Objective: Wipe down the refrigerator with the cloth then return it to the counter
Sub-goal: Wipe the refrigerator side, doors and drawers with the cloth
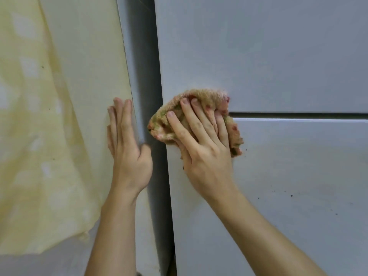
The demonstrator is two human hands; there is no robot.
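Live: the bunched tan terry cloth (207, 96) is pressed near the left edge of the grey metal refrigerator door (278, 56), gripped by curled fingers of the right hand (203, 152). The left hand (127, 152) is laid flat, empty, on the cream wall (89, 76). Even pressure is advised.

Pale grey flat-panelled refrigerator (268, 56): smooth hard front, low satin sheen, faint smears and small dark specks on the lower panel; metal or plastic, not clear which. Tan terry cloth (207, 95) with red and green flecks: thick looped pile, fuzzy at the edges, matt, soft and bunched. Darker grey side strip (147, 76) beside the door edge: smooth, dull sheen. Cream flat wall panel (89, 66): smooth, matt, yellowed toward its edge. Pale yellow hanging fabric (29, 126): thin woven cloth, matt, blotchy with faded whitish patches, ragged at the lower corner.
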